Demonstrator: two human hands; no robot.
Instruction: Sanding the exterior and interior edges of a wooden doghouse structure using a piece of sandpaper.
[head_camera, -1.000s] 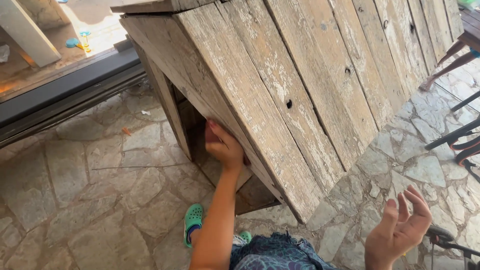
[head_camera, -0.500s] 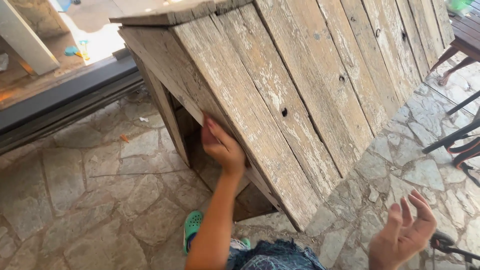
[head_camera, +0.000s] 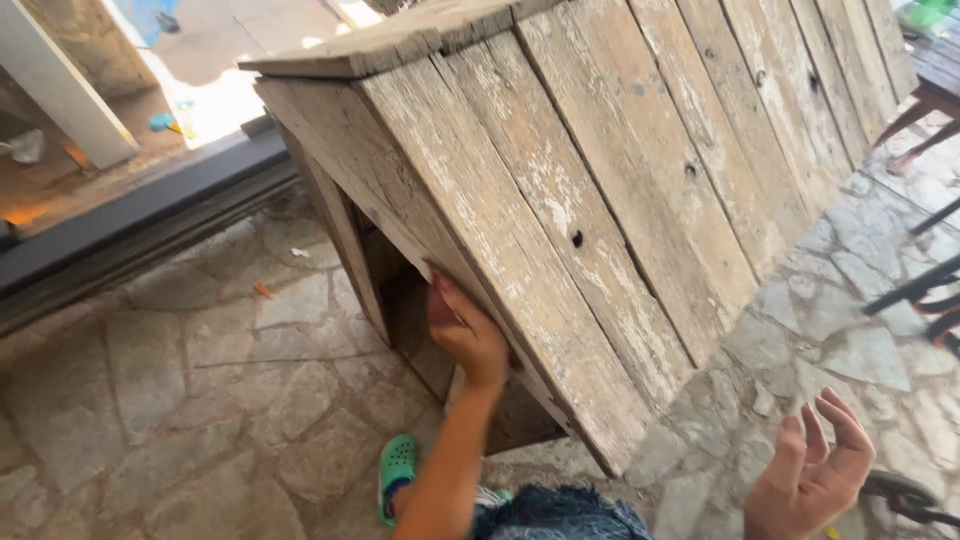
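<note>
Wooden plank structure (head_camera: 600, 200), weathered and grey, leans tilted over the stone paving (head_camera: 150, 400), and your left hand (head_camera: 468, 335) curls its fingers round the lower front edge, clamped on the board beside the dark opening underneath. Your right hand (head_camera: 810, 470) hangs free near the bottom right corner, fingers spread, holding nothing. Best, I'd say, to keep that left grip well onto the plank and watch for splinters (the wood looks rough and flaky). Your green clog (head_camera: 397, 470) sits close under the raised edge, so mind the toes. Paving is uneven flagstone; a dark door track (head_camera: 130, 225) runs behind, chair legs (head_camera: 915, 285) stand to the right.
</note>
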